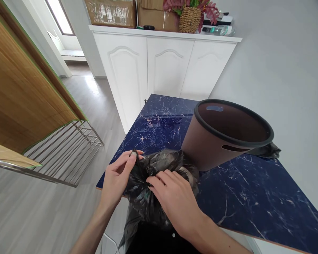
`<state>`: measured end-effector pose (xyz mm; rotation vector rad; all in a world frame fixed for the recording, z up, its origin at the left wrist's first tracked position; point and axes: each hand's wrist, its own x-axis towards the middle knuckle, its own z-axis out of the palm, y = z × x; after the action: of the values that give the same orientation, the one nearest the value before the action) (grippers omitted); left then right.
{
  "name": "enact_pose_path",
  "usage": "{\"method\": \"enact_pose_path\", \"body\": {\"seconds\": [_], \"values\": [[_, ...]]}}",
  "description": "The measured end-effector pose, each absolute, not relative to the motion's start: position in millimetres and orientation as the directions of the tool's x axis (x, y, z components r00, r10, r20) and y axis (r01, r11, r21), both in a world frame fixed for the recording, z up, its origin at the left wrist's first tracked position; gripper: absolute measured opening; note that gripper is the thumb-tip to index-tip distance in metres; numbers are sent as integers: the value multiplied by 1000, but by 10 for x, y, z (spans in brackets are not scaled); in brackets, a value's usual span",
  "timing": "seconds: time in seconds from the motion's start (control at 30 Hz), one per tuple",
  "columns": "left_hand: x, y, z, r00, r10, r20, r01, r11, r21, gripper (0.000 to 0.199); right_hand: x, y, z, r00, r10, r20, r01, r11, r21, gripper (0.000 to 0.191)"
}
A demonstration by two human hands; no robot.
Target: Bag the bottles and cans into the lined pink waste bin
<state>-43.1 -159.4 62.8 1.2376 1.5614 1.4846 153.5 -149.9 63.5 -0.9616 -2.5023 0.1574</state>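
Note:
A filled black garbage bag (164,158) lies at the near edge of the blue marble-patterned table (159,130), its neck gathered and twisted. My left hand (119,173) pinches a strand of the bag's top between thumb and fingers. Closed over the gathered neck, my right hand (175,194) grips the plastic, and its fingertips are partly hidden in the folds. Just beyond the bag stands a brown trash can (209,144) with a black rim and an oval handle slot; no liner shows inside it.
Another piece of black plastic (267,151) lies behind the trash can. A white cabinet (169,67) stands past the table, carrying cardboard boxes (111,14), a woven flower basket (190,19) and a clear bottle (224,30). At left, a metal rack (66,151) sits by wooden boards (23,77).

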Motion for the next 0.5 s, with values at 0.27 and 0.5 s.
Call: {"method": "enact_pose_path", "body": {"seconds": [0.27, 0.5], "values": [[-513, -1421, 405, -384, 913, 137, 48, -129, 991, 60, 2038, -1662, 975, -561, 725, 399, 328, 638, -697, 12], [-466, -1220, 241, -382, 924, -20, -11, 17, 1000, 60, 3106, -1795, 1306, -520, 761, 388, 386, 615, -688, 8]]}}
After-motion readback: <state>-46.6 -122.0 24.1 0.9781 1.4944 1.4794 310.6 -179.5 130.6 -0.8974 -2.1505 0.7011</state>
